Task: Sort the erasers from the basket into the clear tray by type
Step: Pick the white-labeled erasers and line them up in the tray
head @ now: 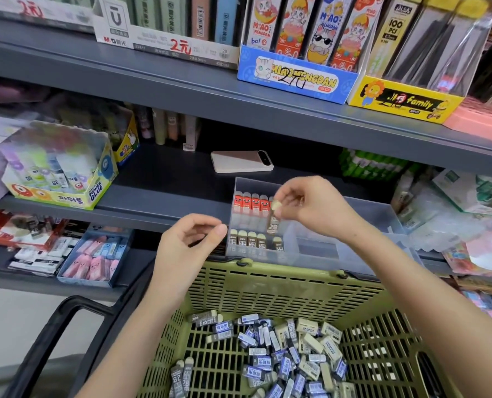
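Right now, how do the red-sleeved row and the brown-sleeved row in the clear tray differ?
The red-sleeved row sits at the back of the clear tray; the brown-sleeved row sits in front, nearer the basket. The red-sleeved row shows no gap; the brown-sleeved row has one, with the right hand holding a matching eraser above it. Both stand upright, side by side.

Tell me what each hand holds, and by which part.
The right hand pinches a brown-sleeved eraser by its pale top end, above the clear tray. The left hand holds nothing, fingers loosely curled.
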A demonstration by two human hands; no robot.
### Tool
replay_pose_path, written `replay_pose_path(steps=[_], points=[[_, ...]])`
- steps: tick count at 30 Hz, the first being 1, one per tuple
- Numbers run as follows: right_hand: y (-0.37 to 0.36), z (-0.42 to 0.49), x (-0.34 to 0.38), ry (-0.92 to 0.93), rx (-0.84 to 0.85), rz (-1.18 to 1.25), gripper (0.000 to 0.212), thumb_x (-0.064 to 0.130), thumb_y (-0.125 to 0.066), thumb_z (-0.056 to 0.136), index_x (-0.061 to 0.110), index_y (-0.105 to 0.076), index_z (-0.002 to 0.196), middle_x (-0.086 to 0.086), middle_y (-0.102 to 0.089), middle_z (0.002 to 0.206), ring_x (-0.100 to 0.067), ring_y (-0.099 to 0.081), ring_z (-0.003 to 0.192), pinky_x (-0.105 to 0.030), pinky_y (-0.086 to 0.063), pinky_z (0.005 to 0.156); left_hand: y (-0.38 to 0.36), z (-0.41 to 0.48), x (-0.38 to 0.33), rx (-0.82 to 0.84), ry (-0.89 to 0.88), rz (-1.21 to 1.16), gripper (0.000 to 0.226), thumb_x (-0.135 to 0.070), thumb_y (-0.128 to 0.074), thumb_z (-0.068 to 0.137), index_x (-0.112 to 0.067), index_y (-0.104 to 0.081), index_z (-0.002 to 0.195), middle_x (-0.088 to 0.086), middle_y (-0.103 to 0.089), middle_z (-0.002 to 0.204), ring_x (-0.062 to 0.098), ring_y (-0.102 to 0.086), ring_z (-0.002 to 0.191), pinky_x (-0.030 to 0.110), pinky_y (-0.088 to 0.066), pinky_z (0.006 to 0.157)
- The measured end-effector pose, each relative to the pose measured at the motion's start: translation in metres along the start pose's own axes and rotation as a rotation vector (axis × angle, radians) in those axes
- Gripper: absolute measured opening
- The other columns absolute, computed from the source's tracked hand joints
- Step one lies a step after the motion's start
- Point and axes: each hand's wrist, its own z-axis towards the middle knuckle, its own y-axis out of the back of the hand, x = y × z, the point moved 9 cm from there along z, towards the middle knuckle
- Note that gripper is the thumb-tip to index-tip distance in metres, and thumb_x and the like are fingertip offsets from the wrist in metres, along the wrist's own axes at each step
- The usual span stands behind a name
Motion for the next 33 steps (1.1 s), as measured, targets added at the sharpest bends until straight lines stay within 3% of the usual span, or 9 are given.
replay_pose_path(steps=[2,6,11,14,19,21,24,28,33], points=[[-0.006,0.002,-0.014,-0.020,0.028,-0.196,0.009,0.018,-0.074,0.076,0.023,-0.067,0.078,0.007,-0.067,0.074,-0.008,-0.059,0.071,-0.023,-0.042,0.069,0.001,0.000,-0.001,-0.012,-0.046,0.133,0.007,-0.027,-0.070,0.081,-0.033,-0.068,0.084,-0.013,-0.069,0.091,0.000,-0.062,0.091,0.018,-0.045,0.085],[-0.027,-0.001,-0.025,-0.010,0.055,-0.328,0.010,0.025,-0.073,0.077,0.024,-0.070,0.087,0.012,-0.065,0.080,-0.009,-0.055,0.082,-0.022,-0.031,0.065,-0.003,-0.001,-0.005,0.015,-0.104,0.261,0.006,-0.030,-0.067,0.081,-0.036,-0.066,0.083,-0.015,-0.066,0.092,-0.002,-0.059,0.094,0.018,-0.041,0.086],[-0.035,0.000,-0.027,-0.011,0.066,-0.284,0.012,0.024,-0.074,0.076,0.022,-0.069,0.087,0.008,-0.070,0.085,-0.013,-0.062,0.088,-0.025,-0.043,0.075,-0.004,0.000,-0.004,0.017,-0.098,0.268,0.004,-0.034,-0.065,0.081,-0.036,-0.066,0.083,-0.016,-0.066,0.093,-0.002,-0.058,0.094,0.021,-0.042,0.087],[-0.038,0.000,-0.025,0.043,0.062,-0.374,0.009,0.026,-0.074,0.077,0.024,-0.070,0.085,0.009,-0.068,0.083,-0.012,-0.059,0.087,-0.023,-0.034,0.070,-0.004,-0.001,-0.004,0.016,-0.097,0.267,0.004,-0.035,-0.063,0.081,-0.037,-0.066,0.083,-0.017,-0.066,0.092,-0.003,-0.058,0.094,0.021,-0.043,0.087],[-0.045,0.001,-0.018,0.221,0.034,-0.798,0.022,0.041,-0.058,0.086,0.029,-0.071,0.099,0.002,-0.068,0.095,-0.020,-0.052,0.102,-0.031,-0.033,0.087,-0.005,0.000,-0.001,0.027,-0.096,0.266,0.005,-0.033,-0.063,0.084,-0.037,-0.066,0.083,-0.018,-0.066,0.092,-0.004,-0.058,0.095,0.022,-0.043,0.088],[-0.053,0.000,-0.021,0.278,0.100,-0.889,0.028,0.046,-0.050,0.090,0.030,-0.070,0.101,0.003,-0.065,0.096,-0.020,-0.047,0.101,-0.032,-0.032,0.084,-0.006,0.000,-0.001,0.032,-0.098,0.267,0.005,-0.035,-0.061,0.083,-0.038,-0.065,0.083,-0.020,-0.066,0.092,-0.005,-0.058,0.094,0.021,-0.043,0.088],[-0.057,-0.005,-0.026,0.311,0.170,-0.864,0.033,0.047,-0.040,0.094,0.033,-0.067,0.108,0.006,-0.059,0.095,-0.019,-0.044,0.096,-0.031,-0.027,0.076,-0.008,0.000,-0.001,0.047,-0.111,0.286,0.006,-0.037,-0.059,0.084,-0.039,-0.064,0.083,-0.019,-0.066,0.092,-0.006,-0.057,0.095,0.018,-0.042,0.086],[-0.054,-0.008,-0.031,0.297,0.144,-0.842,0.035,0.044,-0.036,0.096,0.031,-0.063,0.115,0.006,-0.058,0.099,-0.019,-0.042,0.097,-0.029,-0.017,0.074,-0.014,0.000,-0.001,0.083,-0.137,0.346,0.006,-0.040,-0.056,0.084,-0.044,-0.061,0.084,-0.020,-0.065,0.093,-0.008,-0.055,0.097,0.008,-0.038,0.082],[-0.029,-0.022,-0.023,0.251,0.010,-0.643,0.029,0.035,-0.048,0.095,0.028,-0.066,0.116,0.007,-0.064,0.107,-0.018,-0.046,0.097,-0.030,-0.031,0.086,-0.016,-0.001,0.001,0.099,-0.165,0.405,0.006,-0.040,-0.056,0.083,-0.044,-0.061,0.084,-0.022,-0.064,0.094,-0.008,-0.054,0.096,0.000,-0.034,0.079]])
